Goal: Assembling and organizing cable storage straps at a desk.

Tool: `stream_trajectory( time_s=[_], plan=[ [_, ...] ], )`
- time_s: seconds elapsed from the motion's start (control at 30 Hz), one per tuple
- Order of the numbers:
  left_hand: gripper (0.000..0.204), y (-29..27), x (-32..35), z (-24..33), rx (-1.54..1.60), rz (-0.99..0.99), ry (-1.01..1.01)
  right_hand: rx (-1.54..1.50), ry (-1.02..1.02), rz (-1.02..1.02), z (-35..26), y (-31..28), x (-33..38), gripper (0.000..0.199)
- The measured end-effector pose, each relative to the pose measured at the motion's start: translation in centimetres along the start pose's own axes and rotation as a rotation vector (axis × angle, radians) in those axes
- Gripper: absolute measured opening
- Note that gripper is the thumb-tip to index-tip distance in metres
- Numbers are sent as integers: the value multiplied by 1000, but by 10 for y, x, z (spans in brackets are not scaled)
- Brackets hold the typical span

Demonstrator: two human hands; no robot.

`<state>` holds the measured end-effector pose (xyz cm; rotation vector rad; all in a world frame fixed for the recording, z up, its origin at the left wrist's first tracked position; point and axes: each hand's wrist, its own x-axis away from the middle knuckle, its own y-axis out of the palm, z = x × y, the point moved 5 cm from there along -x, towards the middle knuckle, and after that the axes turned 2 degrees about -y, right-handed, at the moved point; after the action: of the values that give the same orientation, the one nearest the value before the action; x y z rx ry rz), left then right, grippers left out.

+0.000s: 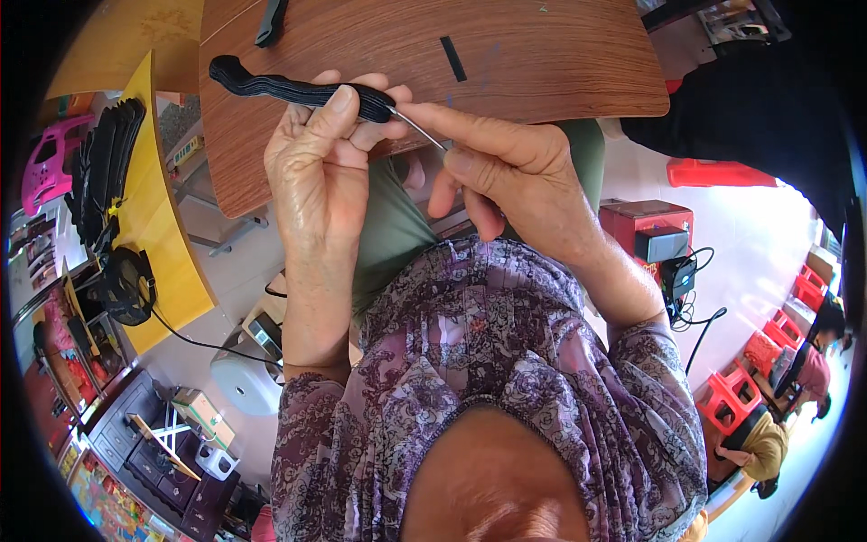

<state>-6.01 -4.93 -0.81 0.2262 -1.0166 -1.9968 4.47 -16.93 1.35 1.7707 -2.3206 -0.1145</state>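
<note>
The black bundle (pixel 271 86) is held up over the left part of the brown tabletop (pixel 560 54), close to its near edge. One end sticks out toward the tabletop's left edge. The left hand (pixel 321 154) pinches the other end, with the thumb on top and the fingers underneath, so part of the bundle is hidden. The right hand (pixel 524 163) has its thumb and pointing finger closed on a thin metal stick (pixel 420 126); its other fingers curl loosely. The stick's tip meets the bundle's end, but it seems too small to tell if it goes in. The hand covers the stick's back end.

Past the bundle, a small black strip (pixel 453 59) lies flat on the tabletop. Nearer the left edge is a dark tool (pixel 270 25), cut off by the top of the view.
</note>
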Motion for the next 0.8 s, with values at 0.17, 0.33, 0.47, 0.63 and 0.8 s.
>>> stream_trajectory(
  time_s=[0.17,0.33,0.47,0.63,0.8],
  plan=[
    [20,-1,-1,-1,-20,-8,31,37,-28,24,1,0,-1,36],
    [24,-1,1,1,-56,-21,90,-14,11,16,0,-2,0,36],
    [25,-1,1,1,-91,-15,127,-18,32,31,0,-1,-1,38],
    [27,-4,2,1,-163,15,160,57,56,78,4,-1,0,44],
    [27,-11,-2,-2,-173,-22,153,125,-49,54,11,4,-3,46]
  ],
)
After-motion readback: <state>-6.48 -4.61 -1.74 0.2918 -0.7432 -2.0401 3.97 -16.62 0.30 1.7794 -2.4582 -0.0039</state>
